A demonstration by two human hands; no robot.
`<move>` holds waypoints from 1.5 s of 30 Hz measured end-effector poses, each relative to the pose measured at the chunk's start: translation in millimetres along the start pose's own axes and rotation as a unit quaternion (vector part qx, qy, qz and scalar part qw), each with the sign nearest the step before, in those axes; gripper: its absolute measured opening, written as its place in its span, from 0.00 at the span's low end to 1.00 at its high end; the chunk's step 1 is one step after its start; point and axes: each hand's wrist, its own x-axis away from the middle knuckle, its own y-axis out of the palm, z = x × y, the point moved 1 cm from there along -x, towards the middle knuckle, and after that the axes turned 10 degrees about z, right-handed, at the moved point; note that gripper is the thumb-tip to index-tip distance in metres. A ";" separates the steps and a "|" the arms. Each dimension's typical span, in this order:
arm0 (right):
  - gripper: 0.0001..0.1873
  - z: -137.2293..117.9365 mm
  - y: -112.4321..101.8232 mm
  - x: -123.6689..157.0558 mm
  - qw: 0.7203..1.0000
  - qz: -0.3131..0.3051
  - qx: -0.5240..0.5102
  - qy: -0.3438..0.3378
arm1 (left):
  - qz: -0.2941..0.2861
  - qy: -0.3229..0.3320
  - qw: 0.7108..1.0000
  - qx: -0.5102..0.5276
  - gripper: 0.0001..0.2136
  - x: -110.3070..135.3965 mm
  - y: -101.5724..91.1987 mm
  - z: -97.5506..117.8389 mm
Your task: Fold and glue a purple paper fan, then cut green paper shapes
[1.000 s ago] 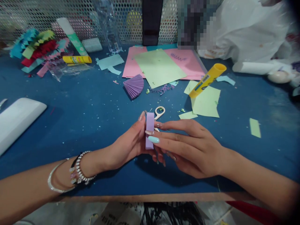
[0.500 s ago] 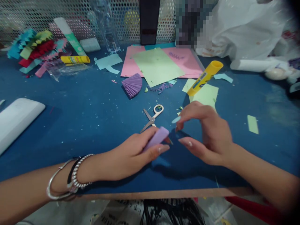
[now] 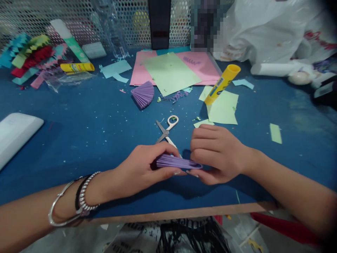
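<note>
A strip of purple pleated paper (image 3: 172,162) lies pinched flat between both hands above the near part of the table. My left hand (image 3: 143,170) is closed on its left end, thumb along the near side. Fingers curled, my right hand (image 3: 218,153) grips the other end, where the folds bend into a loop. White-handled scissors (image 3: 166,133) rest with blades apart just beyond my left hand; the lower handle is partly covered by it. Farther back lies a second pleated purple fan (image 3: 143,95), spread out on the table.
An upright yellow glue stick (image 3: 222,84) stands on green paper pieces (image 3: 223,110). Pink and green sheets (image 3: 171,73) lie at the back. Fringed coloured paper (image 3: 34,56) and another glue stick (image 3: 77,67) are at left, a white plastic bag (image 3: 263,31) at right.
My right hand has moved in and closed on the pleated paper's free end. My left hand has turned the paper so its fold edges show. The view has shifted slightly.
</note>
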 end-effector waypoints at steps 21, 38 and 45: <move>0.14 4.5 0.3 1.2 0.994 -0.062 -0.061 0.069 | 0.125 0.214 0.960 -0.133 0.06 0.5 -10.0 1.8; 0.17 -2.5 -4.2 2.4 0.996 -0.044 0.003 0.075 | 0.178 0.270 0.938 -0.125 0.05 0.4 -10.8 4.6; 0.17 -3.8 -2.5 0.0 0.995 -0.041 -0.006 0.094 | 0.170 0.243 0.949 -0.103 0.05 1.2 -10.7 2.2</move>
